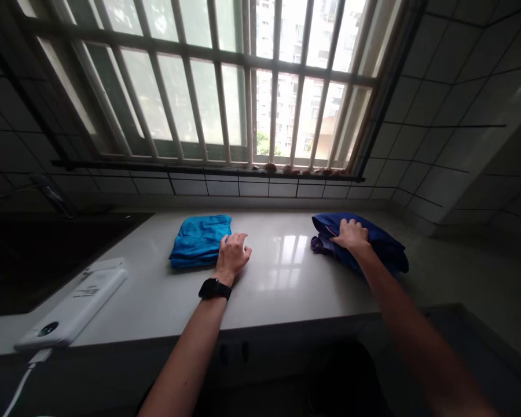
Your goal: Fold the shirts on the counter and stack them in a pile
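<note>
A folded bright blue cloth (200, 240) lies flat on the counter, left of the middle. At its right edge rests my left hand (233, 253), fingers spread, touching or almost touching the fabric, with a black watch on the wrist. Farther right is a bundled dark blue cloth (380, 240), its folds loose and a purplish part (322, 246) sticking out on the left. My right hand (351, 234) lies over the top of this bundle with its fingers curled into the fabric. The undersides of both cloths are hidden.
The pale, glossy counter (273, 307) runs below a barred window (217, 104). At the left are a dark sink (104, 237), a faucet (52, 194) and a white power bank (73, 307) with a cable (24, 382). Small objects line the sill (295, 171).
</note>
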The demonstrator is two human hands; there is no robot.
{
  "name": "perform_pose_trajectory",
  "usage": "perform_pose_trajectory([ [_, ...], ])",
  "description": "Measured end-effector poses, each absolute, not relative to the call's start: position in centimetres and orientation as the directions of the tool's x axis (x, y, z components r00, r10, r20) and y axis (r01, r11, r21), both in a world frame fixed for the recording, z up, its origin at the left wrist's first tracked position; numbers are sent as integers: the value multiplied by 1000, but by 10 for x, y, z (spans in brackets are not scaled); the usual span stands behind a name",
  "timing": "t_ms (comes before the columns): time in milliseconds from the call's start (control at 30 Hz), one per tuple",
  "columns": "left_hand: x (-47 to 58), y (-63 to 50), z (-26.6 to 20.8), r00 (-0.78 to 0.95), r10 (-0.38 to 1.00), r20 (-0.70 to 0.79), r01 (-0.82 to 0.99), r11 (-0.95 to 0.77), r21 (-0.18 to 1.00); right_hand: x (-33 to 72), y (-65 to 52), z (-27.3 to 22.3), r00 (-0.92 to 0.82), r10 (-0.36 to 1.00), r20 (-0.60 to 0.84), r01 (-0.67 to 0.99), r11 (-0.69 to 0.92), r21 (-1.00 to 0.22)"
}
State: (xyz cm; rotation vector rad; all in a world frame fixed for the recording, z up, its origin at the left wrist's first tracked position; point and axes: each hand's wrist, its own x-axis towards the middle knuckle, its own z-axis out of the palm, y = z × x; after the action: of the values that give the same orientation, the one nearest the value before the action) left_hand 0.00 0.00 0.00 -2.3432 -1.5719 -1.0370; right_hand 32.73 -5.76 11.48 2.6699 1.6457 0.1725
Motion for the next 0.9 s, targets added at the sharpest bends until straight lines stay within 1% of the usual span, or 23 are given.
perform_pose_trajectory([
  [67,0,2,-2,227,767,600,847,-459,267,339,-46,120,359,933,-19,928,-355,110],
  [100,0,2,-2,231,774,590,845,-461,273,340,-41,126,330,943,-44,939,-323,115],
  [133,0,2,-2,234,781,579,842,-461,280,338,-37,136,319,947,-30,943,-314,111],
  [167,0,2,-1,238,788,568,839,-461,289,334,-34,148,316,948,23,943,-317,97],
  [200,1,2,-1,241,794,558,835,-462,298,328,-30,164,321,939,125,940,-332,79],
  [233,1,1,0,244,800,548,831,-464,308,322,-27,183,307,916,257,944,-328,42],
  [267,1,0,1,249,805,538,825,-467,319,315,-24,202,270,884,382,958,-285,-16],
  [333,1,-3,4,276,810,517,803,-490,340,300,-20,239,194,761,619,981,-134,-143],
  [367,2,-4,5,303,807,507,783,-514,351,293,-19,254,185,683,706,976,-47,-210],
  [400,2,-6,6,338,799,497,755,-545,363,285,-17,265,192,615,765,962,38,-272],
  [433,2,-7,7,378,785,491,721,-582,376,278,-16,269,214,571,792,935,113,-335],
  [467,3,-9,7,417,768,486,685,-617,386,270,-14,268,243,563,790,900,174,-401],
  [533,3,-10,8,475,738,479,633,-665,397,256,-7,244,294,624,724,801,253,-543],
  [633,0,-9,8,506,725,468,623,-682,383,235,5,169,332,755,565,597,295,-746],
  [700,-1,-7,6,504,726,468,639,-678,363,223,10,110,359,845,397,450,217,-866],
  [767,-2,-4,5,480,738,474,677,-655,335,212,14,60,253,948,194,349,98,-932],
  [833,-2,-1,4,448,751,485,728,-622,289,205,15,29,42,984,172,290,153,-945],
  [867,-2,0,3,436,752,494,750,-607,263,204,16,20,-35,981,191,262,193,-946],
  [900,-2,0,3,423,751,507,767,-595,242,203,17,16,-75,973,220,236,231,-944],
])
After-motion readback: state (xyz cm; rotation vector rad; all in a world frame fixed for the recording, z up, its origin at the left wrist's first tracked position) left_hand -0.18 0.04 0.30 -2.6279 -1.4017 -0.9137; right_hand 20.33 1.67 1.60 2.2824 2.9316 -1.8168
